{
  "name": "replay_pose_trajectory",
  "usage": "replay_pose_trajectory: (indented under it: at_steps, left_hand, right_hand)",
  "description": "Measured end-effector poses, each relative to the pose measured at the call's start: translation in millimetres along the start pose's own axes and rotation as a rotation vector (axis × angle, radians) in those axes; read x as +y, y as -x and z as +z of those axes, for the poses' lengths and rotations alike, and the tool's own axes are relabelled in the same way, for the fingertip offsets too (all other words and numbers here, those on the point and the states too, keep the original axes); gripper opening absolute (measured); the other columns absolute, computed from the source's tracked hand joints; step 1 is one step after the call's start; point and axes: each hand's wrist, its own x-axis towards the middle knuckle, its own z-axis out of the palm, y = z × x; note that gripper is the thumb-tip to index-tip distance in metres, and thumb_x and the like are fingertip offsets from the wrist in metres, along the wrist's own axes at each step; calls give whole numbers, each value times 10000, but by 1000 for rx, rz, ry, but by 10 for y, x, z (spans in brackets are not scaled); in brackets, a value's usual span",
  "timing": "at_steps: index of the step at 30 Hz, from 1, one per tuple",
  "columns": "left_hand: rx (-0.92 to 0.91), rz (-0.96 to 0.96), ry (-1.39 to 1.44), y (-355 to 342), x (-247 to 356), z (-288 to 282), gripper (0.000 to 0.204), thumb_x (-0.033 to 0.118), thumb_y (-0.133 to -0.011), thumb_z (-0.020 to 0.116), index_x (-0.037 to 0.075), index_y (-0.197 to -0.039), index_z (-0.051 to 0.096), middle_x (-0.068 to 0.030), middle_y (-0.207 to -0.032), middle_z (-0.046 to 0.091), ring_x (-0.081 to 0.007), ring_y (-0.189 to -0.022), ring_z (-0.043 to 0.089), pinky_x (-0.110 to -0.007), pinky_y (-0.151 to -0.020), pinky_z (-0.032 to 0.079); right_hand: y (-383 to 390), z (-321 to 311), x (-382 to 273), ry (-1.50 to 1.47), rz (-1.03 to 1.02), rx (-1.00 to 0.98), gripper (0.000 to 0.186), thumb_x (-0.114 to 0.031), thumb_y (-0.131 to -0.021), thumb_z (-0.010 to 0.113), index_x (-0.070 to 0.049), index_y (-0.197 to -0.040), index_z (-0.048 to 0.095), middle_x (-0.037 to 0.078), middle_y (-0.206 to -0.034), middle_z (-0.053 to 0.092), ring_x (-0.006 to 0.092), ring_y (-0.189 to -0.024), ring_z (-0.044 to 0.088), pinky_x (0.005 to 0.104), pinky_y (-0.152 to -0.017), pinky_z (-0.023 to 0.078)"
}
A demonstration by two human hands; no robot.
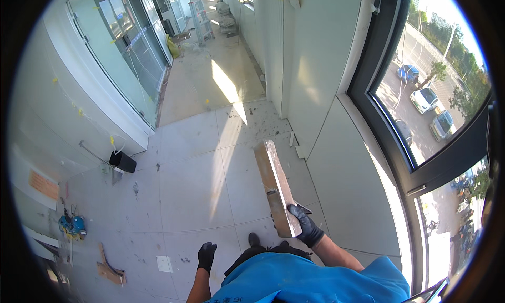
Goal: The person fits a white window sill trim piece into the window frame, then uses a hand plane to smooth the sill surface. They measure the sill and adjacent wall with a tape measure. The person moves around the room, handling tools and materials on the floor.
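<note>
My right hand (306, 227), in a black glove, is closed around the near end of a long, straight, rectangular bar (278, 190). The bar has a brownish, worn broad face, a paler narrow side and a small dark notch about midway. It slants forward and a little left above the tiled floor (194, 182). A small dark piece sticks out beside the bar at my fingers, too hidden to name. My left hand (206, 255), also black-gloved, hangs low on the left with its fingers curled in, and nothing shows in it.
Right of me runs a pale wall panel (352, 187) below a dark-framed window (386, 129). At left are a black bin (122, 161), a blue tool (72, 225) and a brown curved scrap (109, 269). Far ahead stand a stepladder (202, 22) and glass doors (123, 45).
</note>
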Motion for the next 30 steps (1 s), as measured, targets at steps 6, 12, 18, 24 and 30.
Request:
replay_pose_trajectory:
  at_steps: [6,12,18,24,30]
  left_hand:
    - [185,-242,313,898,-1319,-149,314,309,-904,680,15,-1015,687,-150,-1005,715,-289,-960,679,-397,-861,533]
    - [117,-450,172,1477,-2438,-493,237,237,-909,662,24,-1011,685,-144,-969,713,-274,-927,681,-392,-842,542]
    - [92,-507,27,1388,-3224,-1263,182,174,-904,648,30,-1010,682,-151,-953,706,-272,-901,682,-395,-829,549]
    - [215,-473,-101,1754,-4172,-1933,141,112,-899,633,37,-1010,678,-158,-937,699,-270,-876,683,-398,-815,556]
    - [377,-434,115,1671,-3851,-2667,269,268,-921,647,42,-1065,677,-160,-1068,689,-336,-1023,644,-410,-913,515]
  right_hand:
    - [-558,593,498,-44,-12,-34,575,-397,-914,682,-23,-1305,489,148,-1081,633,249,-953,661,376,-817,572]
    - [-1081,908,1430,124,-80,53,544,-437,-906,679,-34,-1236,524,132,-987,642,233,-874,669,359,-754,573]
    - [-1495,1204,2156,272,-37,260,446,-413,-899,683,-84,-1185,590,72,-991,657,184,-887,667,344,-743,559]
    - [-2095,1485,2769,1026,-224,140,439,-354,-889,702,-110,-1241,605,65,-1058,672,184,-944,663,394,-815,556]
    - [-3065,1411,3366,386,431,301,355,-368,-860,691,-107,-1086,609,54,-904,664,225,-762,667,379,-655,568]
